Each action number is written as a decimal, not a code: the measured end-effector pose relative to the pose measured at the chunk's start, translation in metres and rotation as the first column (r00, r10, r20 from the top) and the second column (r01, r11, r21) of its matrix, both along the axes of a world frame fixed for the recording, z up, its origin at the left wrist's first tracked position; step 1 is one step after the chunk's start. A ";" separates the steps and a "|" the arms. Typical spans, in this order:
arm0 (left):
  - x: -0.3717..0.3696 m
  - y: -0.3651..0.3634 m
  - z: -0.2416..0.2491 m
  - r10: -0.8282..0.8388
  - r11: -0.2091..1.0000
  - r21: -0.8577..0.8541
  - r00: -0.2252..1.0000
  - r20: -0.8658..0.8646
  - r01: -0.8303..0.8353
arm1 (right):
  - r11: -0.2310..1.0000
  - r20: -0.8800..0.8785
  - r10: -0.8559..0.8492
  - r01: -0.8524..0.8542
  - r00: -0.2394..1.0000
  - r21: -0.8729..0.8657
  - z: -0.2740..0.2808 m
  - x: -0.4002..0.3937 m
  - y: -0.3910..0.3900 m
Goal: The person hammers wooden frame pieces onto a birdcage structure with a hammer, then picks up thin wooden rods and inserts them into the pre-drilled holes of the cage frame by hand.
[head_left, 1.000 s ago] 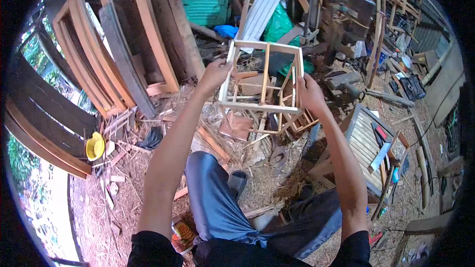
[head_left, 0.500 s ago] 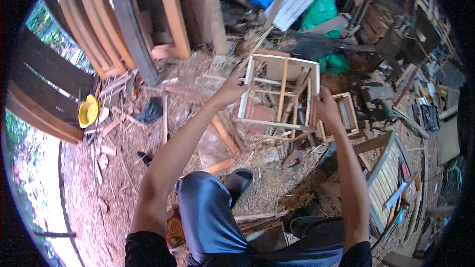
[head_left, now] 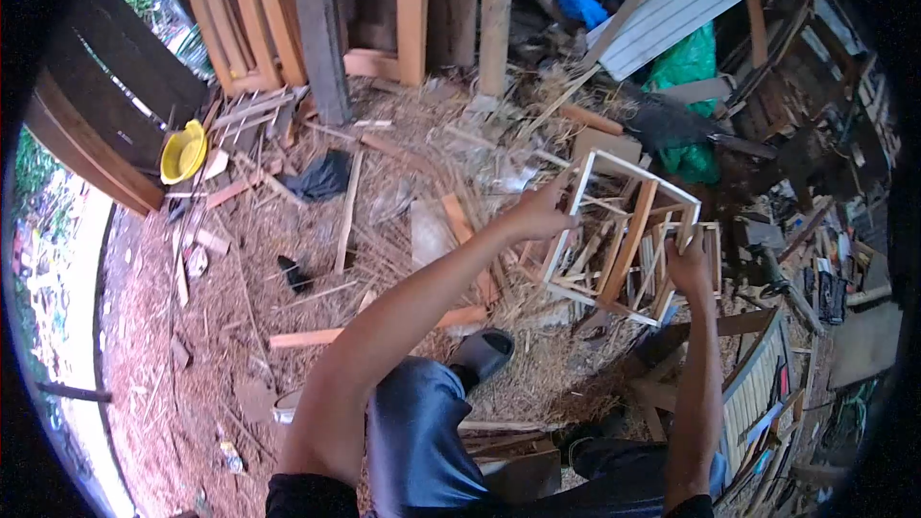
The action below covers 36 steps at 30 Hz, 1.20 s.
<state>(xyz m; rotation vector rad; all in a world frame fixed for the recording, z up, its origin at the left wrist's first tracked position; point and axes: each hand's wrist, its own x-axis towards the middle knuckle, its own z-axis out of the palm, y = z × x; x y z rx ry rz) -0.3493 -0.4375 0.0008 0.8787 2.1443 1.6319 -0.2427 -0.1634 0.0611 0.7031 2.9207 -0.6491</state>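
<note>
Both my hands hold a box-like wooden frame (head_left: 649,178) of pale strips, tilted out in front of me. A wider brown slat (head_left: 630,242) runs across its inside. My left hand (head_left: 539,215) grips the frame's left side, its fingers partly hidden by the wood. On the opposite side, my right hand (head_left: 688,267) is closed around the right edge. Another small wooden frame (head_left: 715,254) shows just behind my right hand, partly covered.
Shavings and offcuts litter the ground. Tall planks (head_left: 413,14) lean at the back, and a yellow basin (head_left: 184,152) sits far left. A black plastic bag (head_left: 321,176) lies nearer. A slatted panel (head_left: 753,374) and scrap wood crowd the right. My sandal (head_left: 483,353) is below.
The held frame has shifted right and lower in view and turned clockwise, with both hands still on it. The whole view has swung, so the background sits differently.
</note>
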 end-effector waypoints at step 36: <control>0.028 -0.181 -0.274 -0.474 0.518 -0.854 0.819 -0.324 -0.038 | 0.850 -0.302 0.444 -0.503 0.844 -0.155 -0.349 -0.011 -0.269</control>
